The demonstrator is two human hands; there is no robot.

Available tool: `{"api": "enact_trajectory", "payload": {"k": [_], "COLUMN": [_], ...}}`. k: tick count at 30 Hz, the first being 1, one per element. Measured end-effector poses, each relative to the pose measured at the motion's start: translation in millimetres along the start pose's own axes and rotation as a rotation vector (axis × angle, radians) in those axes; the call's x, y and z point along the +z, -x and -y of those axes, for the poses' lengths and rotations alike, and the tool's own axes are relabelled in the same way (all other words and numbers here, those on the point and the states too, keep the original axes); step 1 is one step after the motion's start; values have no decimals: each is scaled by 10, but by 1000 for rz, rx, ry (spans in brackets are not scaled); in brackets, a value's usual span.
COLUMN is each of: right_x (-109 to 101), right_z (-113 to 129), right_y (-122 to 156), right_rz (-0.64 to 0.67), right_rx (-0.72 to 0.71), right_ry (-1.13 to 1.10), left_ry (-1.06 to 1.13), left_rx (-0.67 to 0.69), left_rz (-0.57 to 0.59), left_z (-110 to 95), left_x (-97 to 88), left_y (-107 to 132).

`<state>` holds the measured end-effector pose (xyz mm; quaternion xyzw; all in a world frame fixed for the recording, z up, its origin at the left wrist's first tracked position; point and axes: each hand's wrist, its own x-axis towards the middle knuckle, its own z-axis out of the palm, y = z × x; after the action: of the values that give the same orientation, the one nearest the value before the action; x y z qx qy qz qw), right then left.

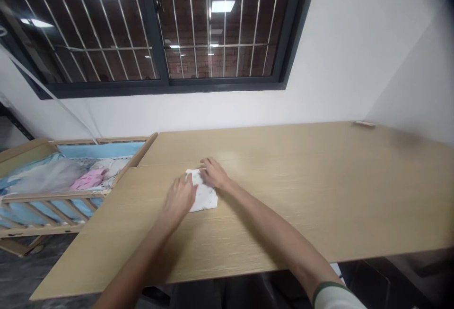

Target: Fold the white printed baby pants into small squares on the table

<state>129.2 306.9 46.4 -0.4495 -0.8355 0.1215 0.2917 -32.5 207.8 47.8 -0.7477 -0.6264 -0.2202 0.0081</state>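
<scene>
A small folded white cloth with a faint print lies on the light wooden table, left of centre. My left hand lies flat on the cloth's left side, fingers stretched forward. My right hand presses on the cloth's far edge, fingers spread and slightly curled over it. Both forearms reach in from the bottom of the view. The left part of the cloth is hidden under my left hand.
A wooden baby cot with blue lining, pink and white cloths stands to the left, against the table. A small flat object lies at the table's far right corner. White wall and a barred window stand behind.
</scene>
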Motion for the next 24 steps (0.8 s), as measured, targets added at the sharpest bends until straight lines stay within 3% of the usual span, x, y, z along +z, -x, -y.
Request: {"api": "enact_trajectory", "payload": {"k": [4,8,13,19,24], "right_x": [-134,-62,87,150,204], "right_z": [350,564,420,3,-197], "right_y": [260,578,599,126,-82], "right_rz": [219,487,635,590,527], "right_rx": [-348,-560,-466,-347,-404], "right_ry": [-7,-113,-83,39,88], "left_ry": [-257,-334,-300,-328,-361], "left_rx": [45,61,42,45,29], "left_rz": [-27,-50,-81,-70,-42], "left_z": [-334,-409,-345,-316,-332], "left_x": [95,264,348,335,305], "left_y": [744,1109,1133,1116,1109]}}
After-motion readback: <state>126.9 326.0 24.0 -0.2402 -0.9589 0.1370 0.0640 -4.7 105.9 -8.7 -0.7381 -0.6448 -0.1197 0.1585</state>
